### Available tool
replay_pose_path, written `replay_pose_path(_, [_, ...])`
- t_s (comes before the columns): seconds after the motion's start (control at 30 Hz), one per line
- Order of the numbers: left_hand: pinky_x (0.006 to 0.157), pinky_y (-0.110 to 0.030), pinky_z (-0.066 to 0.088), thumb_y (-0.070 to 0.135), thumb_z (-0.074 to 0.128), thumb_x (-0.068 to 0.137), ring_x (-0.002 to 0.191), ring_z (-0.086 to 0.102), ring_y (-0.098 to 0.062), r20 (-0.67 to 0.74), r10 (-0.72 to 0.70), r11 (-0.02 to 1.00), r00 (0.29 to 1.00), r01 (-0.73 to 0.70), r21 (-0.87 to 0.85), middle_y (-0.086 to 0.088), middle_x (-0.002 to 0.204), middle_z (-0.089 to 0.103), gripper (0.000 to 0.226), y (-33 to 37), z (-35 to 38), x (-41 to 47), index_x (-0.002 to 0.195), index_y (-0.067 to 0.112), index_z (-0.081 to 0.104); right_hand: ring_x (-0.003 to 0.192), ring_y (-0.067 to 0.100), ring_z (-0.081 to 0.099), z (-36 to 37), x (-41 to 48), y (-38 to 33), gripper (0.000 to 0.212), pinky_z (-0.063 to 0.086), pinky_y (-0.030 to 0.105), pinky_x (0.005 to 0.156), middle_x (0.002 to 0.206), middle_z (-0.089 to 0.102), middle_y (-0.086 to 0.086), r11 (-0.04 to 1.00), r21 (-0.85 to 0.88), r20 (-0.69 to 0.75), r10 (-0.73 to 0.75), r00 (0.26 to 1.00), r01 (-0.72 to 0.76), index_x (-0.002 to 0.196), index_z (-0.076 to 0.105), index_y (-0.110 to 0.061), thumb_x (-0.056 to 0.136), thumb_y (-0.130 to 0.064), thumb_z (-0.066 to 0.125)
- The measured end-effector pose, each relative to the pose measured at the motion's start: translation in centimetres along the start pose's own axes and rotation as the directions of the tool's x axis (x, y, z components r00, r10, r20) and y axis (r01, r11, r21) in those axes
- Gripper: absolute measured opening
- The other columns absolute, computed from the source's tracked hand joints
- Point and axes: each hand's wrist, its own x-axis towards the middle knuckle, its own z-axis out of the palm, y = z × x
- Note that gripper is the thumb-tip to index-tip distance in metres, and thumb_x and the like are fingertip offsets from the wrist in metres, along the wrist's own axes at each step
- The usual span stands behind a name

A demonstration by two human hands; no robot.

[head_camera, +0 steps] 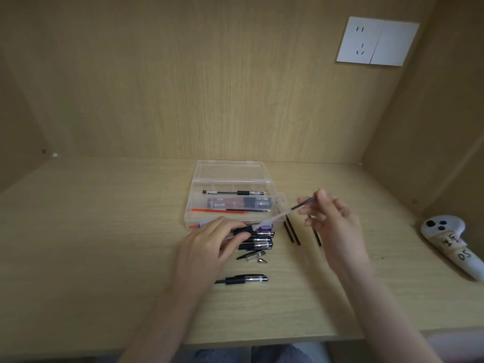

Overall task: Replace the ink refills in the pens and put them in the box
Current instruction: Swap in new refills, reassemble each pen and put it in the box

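My left hand (214, 241) grips a pen barrel (269, 221) by its black grip, the clear tube pointing up and right. My right hand (332, 218) pinches a thin dark refill (303, 204) whose lower end sits in the barrel's open end. Behind them stands an open clear plastic box (230, 169) holding one pen (233, 192), a bundle of caps or parts, and red and black refills (230, 210). Several pens (259, 242) lie in a pile under my left hand. One more pen (243, 279) lies nearer me.
Loose black refills (292, 230) lie on the desk between my hands. A small brass tip (262, 260) and a pen section lie by the pile. A white controller (450, 244) rests at the right. A wall socket (377, 41) is on the back panel.
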Motion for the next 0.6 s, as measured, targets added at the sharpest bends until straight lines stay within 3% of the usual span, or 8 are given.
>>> replay_pose_path(0.07, [0.061,-0.020,0.044,0.043,0.049,0.091,0.066,0.054,0.001,0.001,0.014,1.000,1.000,-0.014,0.000,0.015,0.084,0.064,0.030,0.1,0.1,0.0,0.091,0.020,0.067,0.050,0.006,0.057,-0.7,1.5,-1.4,0.017,0.044,0.017,0.046,0.066,0.067,0.003,0.998,-0.056,-0.068,-0.028,0.997,0.024,0.084,0.058,-0.008,0.092,-0.022,0.054])
replay_pose_path(0.17, [0.062,-0.020,0.043,0.042,0.050,0.090,0.067,0.053,0.001,-0.005,0.016,1.000,1.000,-0.016,-0.005,0.015,0.084,0.064,0.028,0.1,0.1,0.0,0.091,0.020,0.067,0.049,0.011,0.053,-1.5,3.9,-2.1,0.020,0.039,0.021,0.043,0.064,0.063,0.008,0.910,-0.413,-0.107,-0.007,0.994,-0.038,0.080,0.059,-0.007,0.091,-0.024,0.060])
replay_pose_path(0.23, [0.063,-0.020,0.043,0.042,0.050,0.090,0.068,0.053,0.001,-0.001,0.013,1.000,1.000,-0.013,0.001,0.015,0.084,0.064,0.026,0.1,0.1,0.0,0.091,0.021,0.066,0.048,0.013,0.052,-1.8,5.0,-1.1,0.024,0.037,0.022,0.045,0.064,0.064,0.012,0.717,-0.693,-0.068,0.047,0.997,-0.082,0.076,0.061,-0.007,0.088,-0.028,0.063])
replay_pose_path(0.3, [0.064,-0.019,0.042,0.042,0.051,0.090,0.069,0.054,0.001,0.004,0.014,1.000,1.000,-0.014,0.008,0.016,0.084,0.063,0.026,0.2,0.1,0.0,0.090,0.021,0.066,0.041,0.008,0.050,-1.8,5.6,0.3,0.026,0.036,0.018,0.045,0.056,0.061,0.008,0.500,-0.862,-0.051,0.083,0.995,-0.086,0.076,0.063,-0.007,0.087,-0.030,0.064])
replay_pose_path(0.37, [0.063,-0.017,0.042,0.041,0.052,0.090,0.067,0.054,0.001,0.010,0.015,1.000,1.000,-0.015,0.000,0.016,0.083,0.063,0.025,0.2,0.1,0.0,0.090,0.021,0.067,0.040,0.007,0.050,-1.8,5.9,1.3,0.025,0.034,0.019,0.042,0.050,0.057,0.004,0.365,-0.929,-0.032,0.093,0.995,-0.064,0.078,0.064,-0.007,0.087,-0.030,0.064])
replay_pose_path(0.43, [0.062,-0.016,0.042,0.041,0.052,0.089,0.065,0.053,0.002,0.020,0.017,1.000,1.000,-0.017,-0.005,0.016,0.083,0.063,0.024,0.2,0.1,0.0,0.090,0.022,0.067,0.047,0.011,0.052,-1.7,6.0,1.8,0.026,0.034,0.023,0.045,0.051,0.057,0.003,0.301,-0.952,-0.018,0.113,0.993,-0.051,0.078,0.063,-0.007,0.089,-0.031,0.062])
replay_pose_path(0.53, [0.064,-0.013,0.041,0.042,0.052,0.089,0.066,0.053,0.003,0.036,0.023,1.000,0.999,-0.023,0.001,0.015,0.083,0.064,0.025,0.1,0.0,0.0,0.090,0.022,0.067,0.053,0.014,0.054,-1.7,6.0,2.3,0.031,0.037,0.023,0.050,0.058,0.060,0.003,0.281,-0.959,0.001,0.106,0.994,-0.029,0.075,0.065,-0.006,0.090,-0.032,0.060])
replay_pose_path(0.6, [0.065,-0.011,0.039,0.042,0.052,0.089,0.067,0.050,0.006,0.040,0.029,1.000,0.999,-0.029,0.009,0.015,0.083,0.064,0.025,0.1,0.1,0.0,0.089,0.022,0.067,0.062,0.016,0.058,-1.5,6.0,2.0,0.027,0.039,0.024,0.055,0.067,0.064,0.004,0.300,-0.953,0.059,0.025,0.998,0.049,0.080,0.067,-0.005,0.091,-0.028,0.059])
